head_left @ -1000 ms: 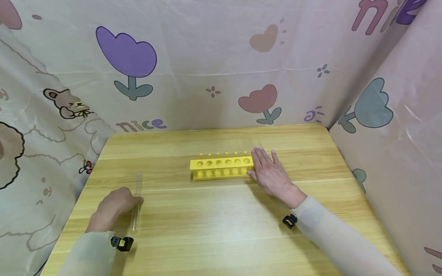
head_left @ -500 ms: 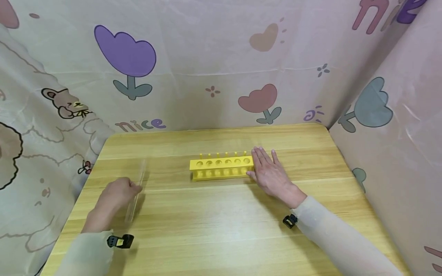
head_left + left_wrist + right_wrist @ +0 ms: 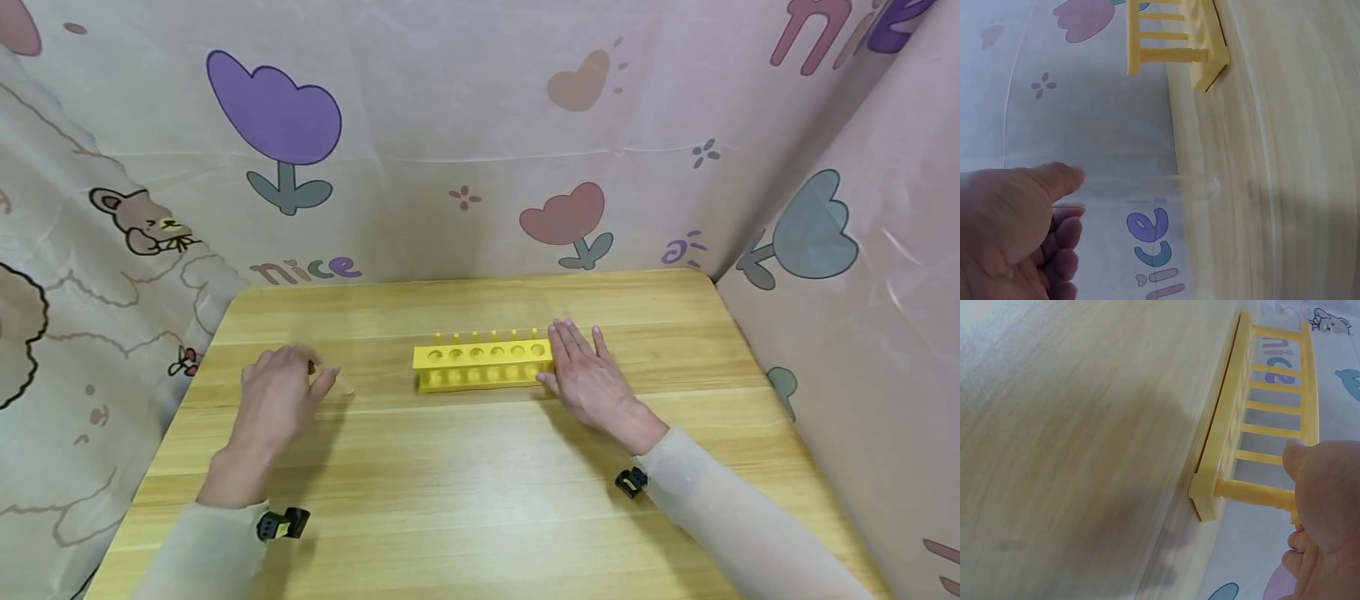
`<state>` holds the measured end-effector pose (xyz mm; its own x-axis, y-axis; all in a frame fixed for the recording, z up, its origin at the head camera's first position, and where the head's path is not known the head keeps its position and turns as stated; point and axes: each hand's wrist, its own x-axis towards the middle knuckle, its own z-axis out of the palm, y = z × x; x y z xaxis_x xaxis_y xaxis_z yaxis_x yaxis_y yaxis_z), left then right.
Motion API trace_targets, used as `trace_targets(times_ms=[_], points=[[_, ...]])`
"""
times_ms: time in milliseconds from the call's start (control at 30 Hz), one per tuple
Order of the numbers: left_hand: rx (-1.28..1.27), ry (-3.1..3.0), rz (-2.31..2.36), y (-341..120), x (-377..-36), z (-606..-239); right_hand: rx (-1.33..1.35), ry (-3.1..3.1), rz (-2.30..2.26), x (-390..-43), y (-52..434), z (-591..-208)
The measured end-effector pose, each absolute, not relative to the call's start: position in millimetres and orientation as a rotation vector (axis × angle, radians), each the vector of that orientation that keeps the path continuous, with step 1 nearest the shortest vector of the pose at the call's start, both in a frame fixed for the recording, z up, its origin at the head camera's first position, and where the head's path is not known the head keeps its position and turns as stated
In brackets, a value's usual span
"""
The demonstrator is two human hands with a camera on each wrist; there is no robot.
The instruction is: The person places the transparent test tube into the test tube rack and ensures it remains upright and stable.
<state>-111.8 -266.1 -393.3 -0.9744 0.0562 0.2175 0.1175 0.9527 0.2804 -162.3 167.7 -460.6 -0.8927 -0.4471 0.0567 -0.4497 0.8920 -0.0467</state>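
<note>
A clear test tube is pinched between the thumb and fingers of my left hand, raised above the left part of the table. Its rounded end points toward the table in the left wrist view; in the head view only a faint, blurred bit of the tube shows beside the thumb. Near the table's middle stands a yellow test tube rack with a row of holes, pegs along its back and no tubes in it. My right hand rests against the rack's right end, fingers straight, thumb at the front edge.
The wooden table carries the rack at its centre. A printed curtain hangs behind the table and along both sides. Each sleeve has a small black device strapped at the wrist.
My left hand has lifted the tube off the table, moved away from me and slightly right, and turned the tube so its end shows right of the thumb. The right hand and rack stay put.
</note>
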Motion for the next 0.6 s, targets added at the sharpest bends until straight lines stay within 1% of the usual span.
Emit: trace_targets(times_ms=[167,333,467,600], points=[[-0.260,-2.792,-0.343,-261.0,-113.7,-397.8,0.712,-3.015,0.088,-162.3,167.9,-461.2],[-0.307,-2.736,-0.320,-257.0,-115.8,-398.0,0.711,-3.015,0.074,-162.5,167.6,-461.9],[-0.332,-2.707,-0.321,-250.9,-119.4,-391.4,0.708,-3.011,0.076,-162.9,167.5,-461.9],[-0.338,-2.701,-0.339,-238.4,-124.6,-377.1,0.708,-3.004,0.079,-162.9,167.7,-461.7]])
